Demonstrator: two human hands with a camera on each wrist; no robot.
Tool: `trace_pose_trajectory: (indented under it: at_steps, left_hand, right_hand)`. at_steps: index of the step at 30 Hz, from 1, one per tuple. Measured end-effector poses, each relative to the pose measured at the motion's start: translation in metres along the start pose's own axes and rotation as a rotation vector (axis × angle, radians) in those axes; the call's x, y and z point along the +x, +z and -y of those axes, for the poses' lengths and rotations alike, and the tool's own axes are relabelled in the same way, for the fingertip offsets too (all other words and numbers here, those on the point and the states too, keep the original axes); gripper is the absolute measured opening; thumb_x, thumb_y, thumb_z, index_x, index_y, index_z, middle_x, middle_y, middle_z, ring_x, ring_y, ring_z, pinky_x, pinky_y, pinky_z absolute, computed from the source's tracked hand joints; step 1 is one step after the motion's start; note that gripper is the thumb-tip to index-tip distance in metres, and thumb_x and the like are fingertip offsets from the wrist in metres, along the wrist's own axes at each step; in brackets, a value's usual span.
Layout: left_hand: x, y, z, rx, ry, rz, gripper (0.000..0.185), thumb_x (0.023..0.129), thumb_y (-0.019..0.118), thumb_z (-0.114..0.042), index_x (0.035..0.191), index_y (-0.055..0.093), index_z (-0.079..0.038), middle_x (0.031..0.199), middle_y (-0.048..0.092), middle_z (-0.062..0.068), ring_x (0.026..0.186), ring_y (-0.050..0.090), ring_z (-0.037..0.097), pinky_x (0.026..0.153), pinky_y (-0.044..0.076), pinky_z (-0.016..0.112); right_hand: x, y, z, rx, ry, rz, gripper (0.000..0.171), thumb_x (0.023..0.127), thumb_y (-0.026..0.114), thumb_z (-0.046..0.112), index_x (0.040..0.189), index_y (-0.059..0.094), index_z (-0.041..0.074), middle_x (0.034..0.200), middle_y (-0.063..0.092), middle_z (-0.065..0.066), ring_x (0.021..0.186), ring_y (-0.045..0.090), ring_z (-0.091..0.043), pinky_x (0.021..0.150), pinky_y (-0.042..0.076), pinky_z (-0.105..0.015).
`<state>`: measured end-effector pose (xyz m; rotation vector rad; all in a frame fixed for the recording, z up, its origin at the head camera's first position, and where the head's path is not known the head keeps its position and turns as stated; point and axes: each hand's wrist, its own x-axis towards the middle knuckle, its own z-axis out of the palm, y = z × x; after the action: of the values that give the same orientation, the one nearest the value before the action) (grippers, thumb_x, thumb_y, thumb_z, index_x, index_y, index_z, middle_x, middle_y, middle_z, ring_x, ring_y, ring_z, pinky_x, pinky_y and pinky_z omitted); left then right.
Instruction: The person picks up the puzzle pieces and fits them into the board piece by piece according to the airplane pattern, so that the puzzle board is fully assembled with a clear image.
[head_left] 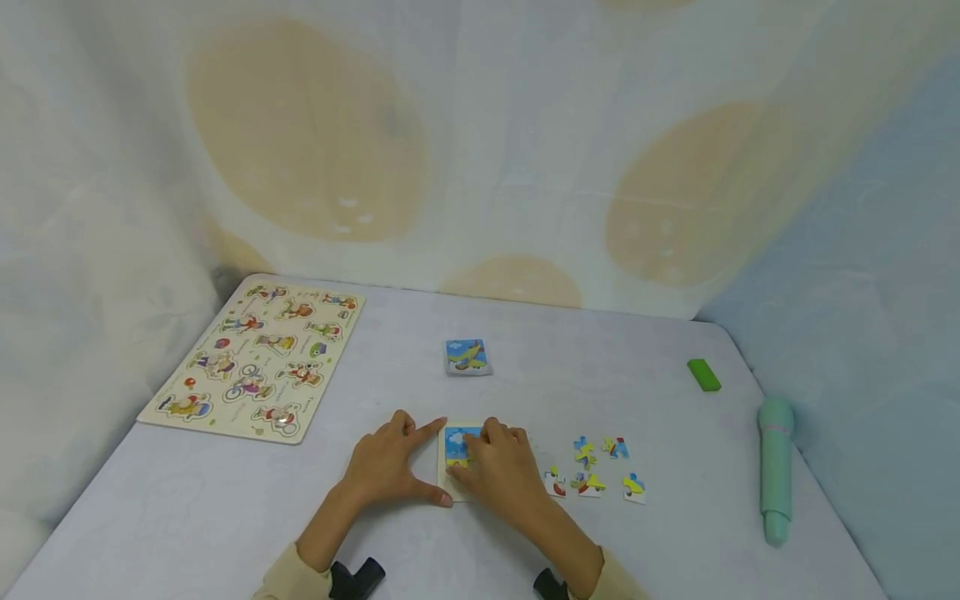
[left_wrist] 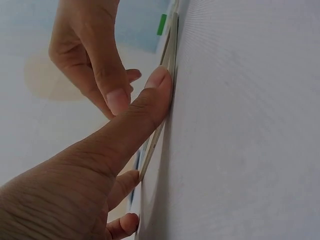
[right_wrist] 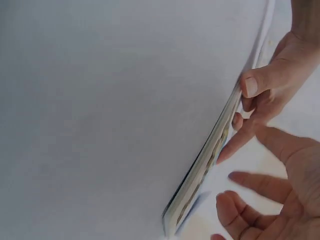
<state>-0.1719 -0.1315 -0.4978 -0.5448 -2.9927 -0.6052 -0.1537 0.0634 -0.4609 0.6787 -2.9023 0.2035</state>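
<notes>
A small cream puzzle tray (head_left: 444, 482) lies near the table's front edge, with a blue sky piece (head_left: 454, 439) showing in it. My left hand (head_left: 431, 462) braces the tray's left side, index finger along the far edge and thumb (left_wrist: 155, 95) pressed flat against the near edge (left_wrist: 169, 50). My right hand (head_left: 472, 458) lies over the tray with straight fingers pressing on the pieces inside; most of the tray is hidden under it. In the right wrist view the tray edge (right_wrist: 210, 160) runs between the left thumb (right_wrist: 255, 82) and the right fingers (right_wrist: 250, 200).
Several loose jigsaw pieces (head_left: 588, 483) lie right of the tray. A small picture card (head_left: 467, 357) sits behind it. A wooden peg puzzle board (head_left: 255, 358) is at the far left, a green block (head_left: 703, 374) and a teal toy microphone (head_left: 775, 467) at the right.
</notes>
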Motion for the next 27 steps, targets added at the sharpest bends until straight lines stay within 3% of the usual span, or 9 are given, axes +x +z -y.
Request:
trace_pose_trajectory:
  at_steps: [5,10,18,22,27]
  left_hand:
    - [0.0,-0.001,0.0,0.01,-0.014,0.007,0.108,0.041,0.059,-0.087,0.135,0.046,-0.036,0.091,0.035,-0.002,0.064,0.033,0.012,0.051,0.026,0.027]
    - [0.001,-0.001,0.0,0.012,-0.016,0.013,0.109,0.04,0.057,-0.089,0.135,0.046,-0.036,0.091,0.035,-0.002,0.065,0.034,0.012,0.051,0.027,0.027]
    - [0.001,0.0,0.0,0.012,-0.003,0.004,0.108,0.041,0.058,-0.088,0.134,0.047,-0.035,0.09,0.035,-0.002,0.065,0.034,0.012,0.051,0.027,0.027]
    - [0.001,-0.001,0.0,0.014,-0.007,-0.004,0.108,0.041,0.056,-0.089,0.134,0.047,-0.035,0.09,0.035,-0.003,0.064,0.033,0.011,0.051,0.027,0.027]
    - [0.001,0.0,0.0,0.011,-0.017,0.012,0.108,0.041,0.057,-0.088,0.135,0.046,-0.036,0.091,0.034,-0.003,0.064,0.033,0.011,0.05,0.026,0.027]
  right_hand:
    - [-0.015,-0.001,-0.007,-0.069,-0.105,0.021,0.057,0.077,0.059,0.06,0.119,0.064,0.022,0.097,0.049,-0.004,0.092,0.048,-0.019,0.088,0.036,-0.046]
    - [-0.022,0.0,-0.008,-0.107,-0.148,0.046,0.057,0.08,0.054,0.062,0.122,0.061,0.024,0.118,0.052,-0.017,0.107,0.048,-0.03,0.088,0.034,-0.051]
    - [-0.02,0.0,0.0,-0.062,-0.099,0.075,0.062,0.082,0.047,0.065,0.119,0.064,0.018,0.112,0.051,-0.015,0.107,0.046,-0.031,0.09,0.032,-0.052]
    - [-0.018,0.0,0.0,-0.055,-0.07,0.093,0.06,0.081,0.049,0.065,0.119,0.064,0.022,0.114,0.053,-0.014,0.108,0.046,-0.029,0.092,0.03,-0.053]
    - [-0.017,-0.003,-0.003,-0.016,-0.056,0.128,0.059,0.079,0.053,0.064,0.121,0.062,0.025,0.103,0.052,-0.007,0.102,0.047,-0.024,0.093,0.029,-0.054]
